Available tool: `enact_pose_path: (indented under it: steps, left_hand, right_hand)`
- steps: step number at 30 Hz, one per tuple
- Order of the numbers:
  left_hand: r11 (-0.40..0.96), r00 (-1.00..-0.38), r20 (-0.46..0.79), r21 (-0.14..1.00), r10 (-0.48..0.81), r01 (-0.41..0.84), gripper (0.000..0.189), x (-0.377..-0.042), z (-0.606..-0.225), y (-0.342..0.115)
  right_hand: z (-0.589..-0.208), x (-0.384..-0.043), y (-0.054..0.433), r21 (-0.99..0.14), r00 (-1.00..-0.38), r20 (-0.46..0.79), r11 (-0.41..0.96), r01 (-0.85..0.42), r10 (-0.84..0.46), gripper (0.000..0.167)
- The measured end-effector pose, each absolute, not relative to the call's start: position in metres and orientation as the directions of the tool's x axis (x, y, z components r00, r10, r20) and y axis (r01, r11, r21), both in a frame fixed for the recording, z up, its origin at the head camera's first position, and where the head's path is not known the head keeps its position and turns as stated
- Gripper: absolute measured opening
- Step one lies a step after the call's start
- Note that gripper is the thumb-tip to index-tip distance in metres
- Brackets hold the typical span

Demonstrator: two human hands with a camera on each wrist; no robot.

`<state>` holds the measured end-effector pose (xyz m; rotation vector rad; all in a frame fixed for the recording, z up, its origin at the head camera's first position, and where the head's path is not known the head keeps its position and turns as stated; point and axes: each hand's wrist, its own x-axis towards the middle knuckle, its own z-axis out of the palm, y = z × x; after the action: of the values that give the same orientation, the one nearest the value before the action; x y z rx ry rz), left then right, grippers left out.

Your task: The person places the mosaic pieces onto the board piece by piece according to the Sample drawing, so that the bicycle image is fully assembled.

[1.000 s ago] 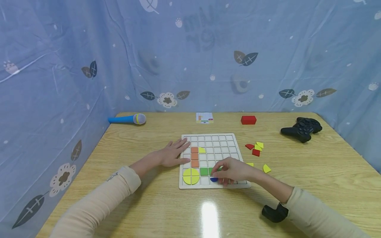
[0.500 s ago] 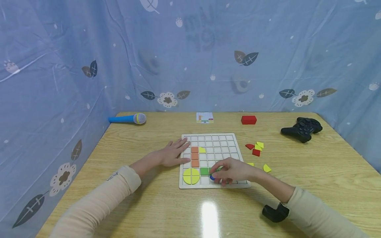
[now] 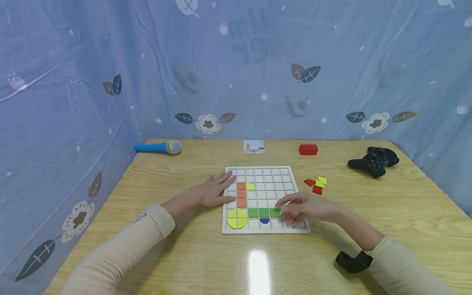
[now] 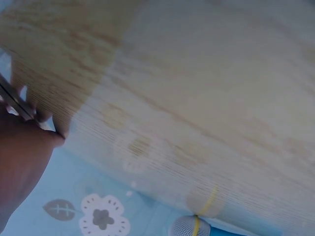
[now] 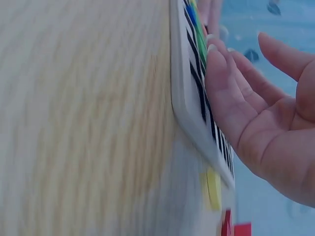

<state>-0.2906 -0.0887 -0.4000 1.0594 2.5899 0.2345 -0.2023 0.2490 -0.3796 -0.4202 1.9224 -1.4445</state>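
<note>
A white grid board lies mid-table. My left hand rests flat on its left edge, fingers spread. Over the lower right cells hovers my right hand, fingers loosely bent with nothing between them; the right wrist view shows its bare palm and thumb apart. A blue half-round piece lies in the bottom row, under a row of green squares. To their left, yellow quarter pieces form a circle. Orange squares stand in a column, with a yellow quarter piece beside the top one.
Loose red and yellow pieces lie right of the board. Behind it are a small pattern card and a red block. A blue toy microphone lies back left, a black game controller back right.
My right hand has let go of the blue half-round piece and moved right, uncovering it and the green squares. The left hand has stayed put.
</note>
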Motion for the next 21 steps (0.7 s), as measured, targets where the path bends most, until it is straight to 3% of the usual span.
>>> enact_pose_path:
  steps: [10,16,21]
  left_hand:
    - [0.716,-0.670,-0.251,0.267,0.698,0.645,0.079,-0.290,-0.398,-0.088]
    - [0.716,-0.671,-0.252,0.267,0.698,0.645,0.078,-0.289,-0.398,-0.088]
    - [0.711,-0.668,-0.244,0.269,0.703,0.650,0.078,-0.290,-0.399,-0.088]
  right_hand:
    - [-0.382,-0.212,0.300,-0.960,-0.778,-0.276,0.193,0.200,-0.565,0.048]
    - [-0.380,-0.216,0.327,-0.975,-0.797,-0.215,0.076,0.209,-0.564,0.047]
    - [-0.380,-0.219,0.342,-0.982,-0.851,-0.183,0.058,0.178,-0.493,0.046]
